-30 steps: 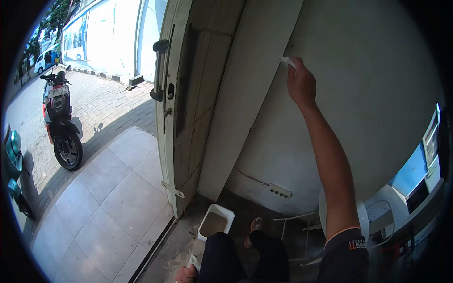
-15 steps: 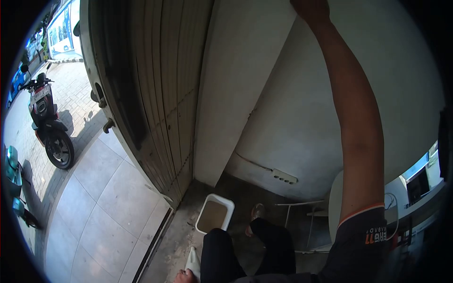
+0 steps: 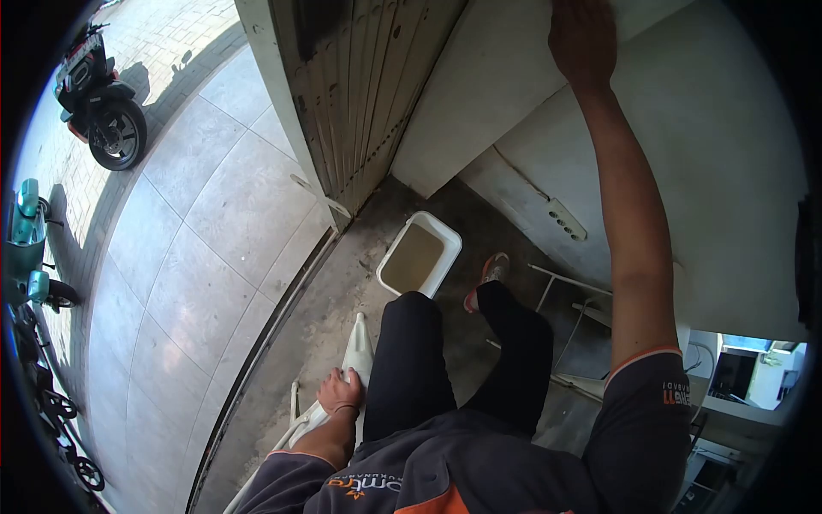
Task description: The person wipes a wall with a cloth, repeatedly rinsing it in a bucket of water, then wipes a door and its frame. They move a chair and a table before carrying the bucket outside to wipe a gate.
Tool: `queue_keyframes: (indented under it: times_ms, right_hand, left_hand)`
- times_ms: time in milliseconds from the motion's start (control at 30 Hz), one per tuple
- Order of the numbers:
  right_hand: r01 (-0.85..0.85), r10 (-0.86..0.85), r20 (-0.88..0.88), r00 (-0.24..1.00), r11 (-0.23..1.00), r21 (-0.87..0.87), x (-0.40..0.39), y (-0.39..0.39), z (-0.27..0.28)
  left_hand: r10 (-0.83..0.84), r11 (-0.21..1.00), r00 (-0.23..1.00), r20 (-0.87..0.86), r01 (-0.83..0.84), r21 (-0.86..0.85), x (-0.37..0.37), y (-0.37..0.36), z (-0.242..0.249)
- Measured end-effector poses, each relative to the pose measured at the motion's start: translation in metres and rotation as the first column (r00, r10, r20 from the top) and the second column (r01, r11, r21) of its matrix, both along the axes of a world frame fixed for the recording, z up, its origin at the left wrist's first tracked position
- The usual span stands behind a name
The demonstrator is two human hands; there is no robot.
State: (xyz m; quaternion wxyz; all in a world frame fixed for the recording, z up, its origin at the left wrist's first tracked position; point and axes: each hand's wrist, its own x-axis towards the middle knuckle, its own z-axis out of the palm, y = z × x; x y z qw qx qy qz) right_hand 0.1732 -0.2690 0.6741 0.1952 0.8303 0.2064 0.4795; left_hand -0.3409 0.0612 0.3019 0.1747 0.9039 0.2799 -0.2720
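Observation:
My left hand [image 3: 340, 390] is low at my side, its fingers curled over a tapered white plastic piece [image 3: 358, 347] that looks like part of a plastic chair. My right arm stretches up, and my right hand [image 3: 584, 43] is at the pale wall [image 3: 488, 64] near the top of the view. Its fingers are cut off by the frame edge and slightly blurred, so whether they hold anything is hidden. In front of my knees, a white rectangular basin [image 3: 454, 244] with murky brownish water stands on the floor.
A folding metal door [image 3: 368, 86] stands left of the wall, with a floor track [image 3: 270, 347] along the threshold. A power strip [image 3: 566, 219] hangs on its cable. A white metal frame [image 3: 548, 291] is by my foot. Motorbikes [image 3: 107, 120] are parked outside.
My view has tilted downward, bringing my left hand and the white plastic piece more fully into sight. My right hand remains raised at the wall.

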Motion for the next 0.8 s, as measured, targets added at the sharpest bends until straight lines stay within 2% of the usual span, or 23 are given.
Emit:
queue_keyframes:
  times_ms: [67, 167, 233, 267, 300, 333, 400, 500, 600, 667, 733, 800]
  right_hand:
    - [0.045, -0.057, -0.194, 0.979, 0.997, -0.062, -0.01, 0.001, -0.036]
    - [-0.084, 0.071, -0.392, 0.917, 0.996, -0.015, -0.019, -0.009, -0.051]
    - [-0.045, 0.049, -0.29, 0.956, 0.999, 0.018, -0.031, 0.005, -0.019]
    - [-0.027, 0.034, -0.239, 0.971, 0.999, 0.034, -0.035, 0.012, 0.007]
    - [-0.129, 0.125, -0.076, 0.989, 0.99, -0.057, -0.035, 0.012, 0.036]
    - [-0.181, 0.182, 0.097, 0.978, 0.983, -0.017, -0.038, 0.02, 0.062]
    - [-0.183, 0.248, 0.359, 0.9, 0.962, -0.205, -0.042, 0.025, 0.115]
    - [0.061, 0.034, 0.461, 0.887, 0.98, -0.189, -0.031, 0.014, 0.143]
    - [0.102, -0.059, 0.219, 0.974, 0.976, -0.191, -0.01, -0.018, 0.101]
    - [0.044, -0.028, 0.132, 0.991, 0.992, -0.122, -0.012, -0.027, 0.059]
    - [0.103, -0.102, 0.02, 0.995, 0.994, -0.026, -0.02, -0.023, 0.018]
    - [0.087, -0.087, -0.005, 0.996, 0.996, 0.007, -0.022, -0.022, -0.019]
  left_hand:
    - [0.005, 1.0, 1.0, 0.012, -0.005, 0.006, -0.002, 0.0, 0.0]
    - [0.007, 1.0, 0.999, 0.035, -0.008, 0.021, -0.003, 0.0, 0.001]
    - [-0.002, 1.0, 1.0, 0.021, 0.002, 0.023, 0.0, -0.001, 0.004]
    - [0.001, 1.0, 0.998, 0.066, -0.003, 0.027, -0.001, -0.001, 0.004]
    - [-0.001, 1.0, 0.998, 0.067, 0.0, 0.026, -0.002, -0.001, 0.002]
    - [-0.005, 1.0, 0.998, 0.067, 0.003, 0.027, -0.002, -0.001, 0.0]
    - [-0.015, 0.999, 0.998, 0.064, 0.013, 0.03, -0.004, 0.0, 0.001]
    - [-0.026, 0.999, 0.997, 0.074, 0.024, 0.03, -0.003, -0.001, 0.001]
    - [-0.035, 0.999, 0.995, 0.095, 0.032, 0.033, -0.006, 0.0, -0.003]
    - [-0.039, 0.999, 0.993, 0.112, 0.035, 0.036, -0.006, -0.001, -0.004]
    - [-0.035, 0.999, 0.995, 0.098, 0.032, 0.039, -0.008, -0.001, -0.003]
    - [-0.036, 0.999, 0.994, 0.105, 0.032, 0.042, -0.003, 0.0, -0.004]
